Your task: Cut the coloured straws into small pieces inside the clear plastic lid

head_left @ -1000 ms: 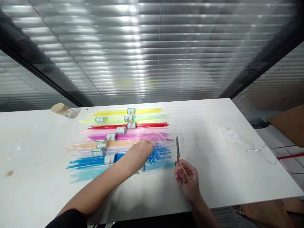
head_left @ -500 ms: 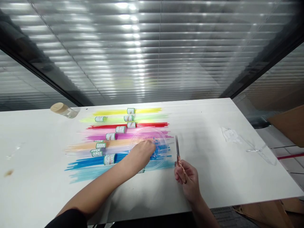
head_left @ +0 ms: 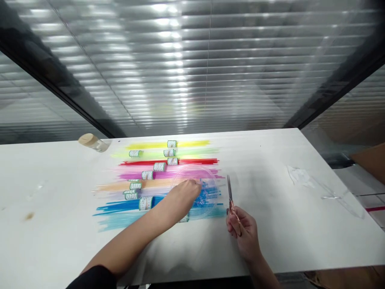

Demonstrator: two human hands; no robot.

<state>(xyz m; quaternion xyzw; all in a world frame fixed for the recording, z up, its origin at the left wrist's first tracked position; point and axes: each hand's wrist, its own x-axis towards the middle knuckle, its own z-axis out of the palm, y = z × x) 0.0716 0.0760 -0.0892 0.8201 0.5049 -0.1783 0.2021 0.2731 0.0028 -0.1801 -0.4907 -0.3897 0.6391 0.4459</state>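
My left hand (head_left: pixel 187 194) is closed and reaches over a clear round plastic bowl (head_left: pixel 217 185) with small blue pieces in it. Its fingertips are turned away, so what they pinch, if anything, is hidden. In my right hand (head_left: pixel 245 229) is a pair of scissors (head_left: pixel 230 193) with rose-gold handles, blades together and pointing away from me. Under and around the bowl lie bundles of thin colored plastic straws: blue straws (head_left: pixel 120 206), light blue straws (head_left: pixel 117 220), purple straws (head_left: pixel 129 176) and red straws (head_left: pixel 195 161). Patterned paper bands (head_left: pixel 146 203) wrap them.
Yellow straws (head_left: pixel 192 143) lie toward the back of the white table (head_left: pixel 270 180). A jar with a wooden lid (head_left: pixel 93 142) lies tilted at the back left. Crumpled clear plastic wrap (head_left: pixel 300 176) rests on the right. Window blinds (head_left: pixel 192 72) stand behind the table.
The whole view has shifted, so the table and hands appear slightly farther right. My left hand stays at the bowl, and the scissors remain in my right hand.
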